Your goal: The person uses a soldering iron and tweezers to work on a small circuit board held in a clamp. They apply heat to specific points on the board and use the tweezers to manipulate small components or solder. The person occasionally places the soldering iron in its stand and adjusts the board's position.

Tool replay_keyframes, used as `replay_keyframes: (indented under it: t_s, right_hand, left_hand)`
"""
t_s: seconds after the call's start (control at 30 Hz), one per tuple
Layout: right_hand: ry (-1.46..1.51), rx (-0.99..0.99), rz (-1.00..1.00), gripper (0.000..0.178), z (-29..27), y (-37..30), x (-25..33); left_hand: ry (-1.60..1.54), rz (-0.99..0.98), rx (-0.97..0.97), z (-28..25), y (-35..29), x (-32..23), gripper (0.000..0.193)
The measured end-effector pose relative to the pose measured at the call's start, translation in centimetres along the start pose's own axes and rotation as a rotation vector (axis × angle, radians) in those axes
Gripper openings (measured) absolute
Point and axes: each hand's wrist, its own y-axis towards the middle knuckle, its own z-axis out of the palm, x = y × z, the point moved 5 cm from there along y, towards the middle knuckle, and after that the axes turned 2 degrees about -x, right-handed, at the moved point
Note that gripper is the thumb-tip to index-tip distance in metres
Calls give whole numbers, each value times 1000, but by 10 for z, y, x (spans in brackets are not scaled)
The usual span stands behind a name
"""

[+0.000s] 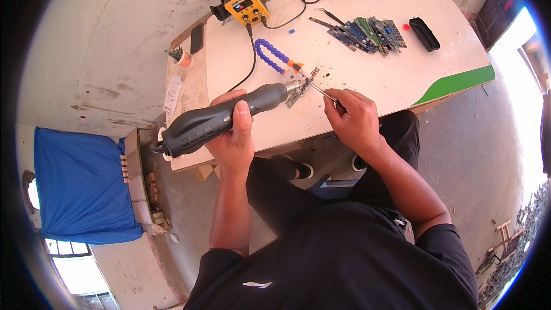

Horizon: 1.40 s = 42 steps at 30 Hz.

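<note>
My left hand is wrapped round the black handle of a hot-air gun. Its metal nozzle points right, close over a narrow circuit board strip on the white table. In my right hand is a pair of slim metal tweezers, pinched between thumb and fingers, with the tips reaching the strip beside the nozzle. Whether the tips grip a part is too small to tell. A blue segmented flexible arm with an orange-and-white end curves down next to the strip.
A yellow and black rework station stands at the far left, cabled to the gun. Circuit boards lie piled at the far right beside a black case. A phone and a small cup sit near the left edge; tiny parts lie scattered.
</note>
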Motion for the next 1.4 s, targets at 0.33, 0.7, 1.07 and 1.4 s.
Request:
replay_keyframes:
  t_s: [0.33,0.7,1.07,1.4]
  right_hand:
    - [-22,12,-52,9,-1,1,2]
    - [71,-15,58,7,-1,2,0]
    - [135,-9,189,10,2,-3,-10]
    - [74,-59,209,14,-6,-10,-8]
  left_hand:
    - [5,20,7,-1,0,1,25]
    - [-3,21,13,-3,0,4,25]
    - [17,2,-7,-2,0,0,26]
    - [25,3,-5,-1,0,0,25]
